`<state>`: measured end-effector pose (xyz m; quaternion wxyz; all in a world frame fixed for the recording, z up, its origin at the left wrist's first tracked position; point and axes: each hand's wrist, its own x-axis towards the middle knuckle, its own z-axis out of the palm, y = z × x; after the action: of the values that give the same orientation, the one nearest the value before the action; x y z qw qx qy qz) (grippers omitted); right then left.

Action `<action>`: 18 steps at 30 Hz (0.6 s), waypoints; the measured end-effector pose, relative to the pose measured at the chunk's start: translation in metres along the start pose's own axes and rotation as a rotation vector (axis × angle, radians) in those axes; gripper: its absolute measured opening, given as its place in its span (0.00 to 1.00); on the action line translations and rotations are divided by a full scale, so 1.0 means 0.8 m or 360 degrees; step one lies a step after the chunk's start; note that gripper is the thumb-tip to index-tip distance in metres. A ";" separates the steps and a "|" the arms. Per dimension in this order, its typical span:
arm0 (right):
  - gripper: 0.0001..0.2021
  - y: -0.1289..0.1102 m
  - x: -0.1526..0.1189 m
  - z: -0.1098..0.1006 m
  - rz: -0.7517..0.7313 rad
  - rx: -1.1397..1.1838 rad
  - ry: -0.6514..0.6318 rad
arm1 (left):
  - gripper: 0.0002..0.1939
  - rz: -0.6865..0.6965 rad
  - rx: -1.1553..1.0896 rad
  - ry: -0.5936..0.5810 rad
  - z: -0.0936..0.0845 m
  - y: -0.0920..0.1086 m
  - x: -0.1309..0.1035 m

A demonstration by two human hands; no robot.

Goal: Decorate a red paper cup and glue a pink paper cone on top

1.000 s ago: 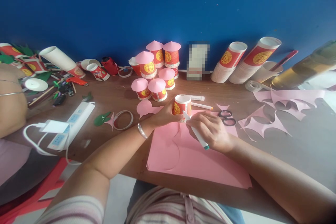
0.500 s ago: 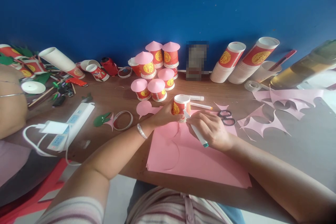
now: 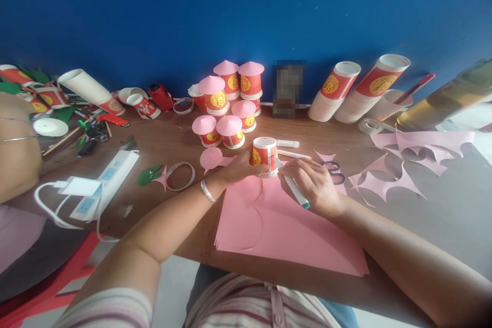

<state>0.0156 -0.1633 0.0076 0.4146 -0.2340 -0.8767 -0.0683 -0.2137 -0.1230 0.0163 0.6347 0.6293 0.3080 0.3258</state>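
A red paper cup (image 3: 261,152) with a yellow print and white rim stands upright, its open end up, above the front stack of pink paper (image 3: 292,236). My left hand (image 3: 244,165) is closed round the cup's left side, the thumb across its front. In my right hand (image 3: 313,184) is a white utility knife (image 3: 295,189) with a teal end. Its pale tip is at the cup's right side; whether it cuts into the wall I cannot tell. Pencilled curves mark the pink paper below.
Several cups with pink cone tops (image 3: 229,125) stand behind. Scissors (image 3: 334,171), pink offcuts (image 3: 388,179) and stacked cups (image 3: 334,87) lie to the right. A paper ring (image 3: 180,177) and a power strip (image 3: 107,184) are leftward. Another person's arm (image 3: 15,148) is at the left edge.
The cup has shifted slightly left and turned, so its printed white seam now faces forward. My right hand and the knife have moved a little right and down.
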 end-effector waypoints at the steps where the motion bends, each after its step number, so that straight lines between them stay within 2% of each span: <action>1: 0.16 0.001 0.000 0.000 0.0004 -0.0002 0.0003 | 0.18 -0.0006 -0.0002 0.0005 -0.001 -0.003 0.000; 7: 0.17 0.003 -0.002 0.001 0.0003 -0.0044 0.0039 | 0.18 -0.0043 -0.0022 0.0013 -0.005 -0.013 -0.001; 18: 0.19 0.002 -0.001 0.000 0.0035 -0.0006 0.0047 | 0.20 -0.0057 -0.0063 0.0046 -0.005 -0.013 -0.002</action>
<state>0.0168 -0.1624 0.0069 0.4278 -0.2433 -0.8678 -0.0689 -0.2172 -0.1218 0.0057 0.6483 0.6062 0.3219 0.3295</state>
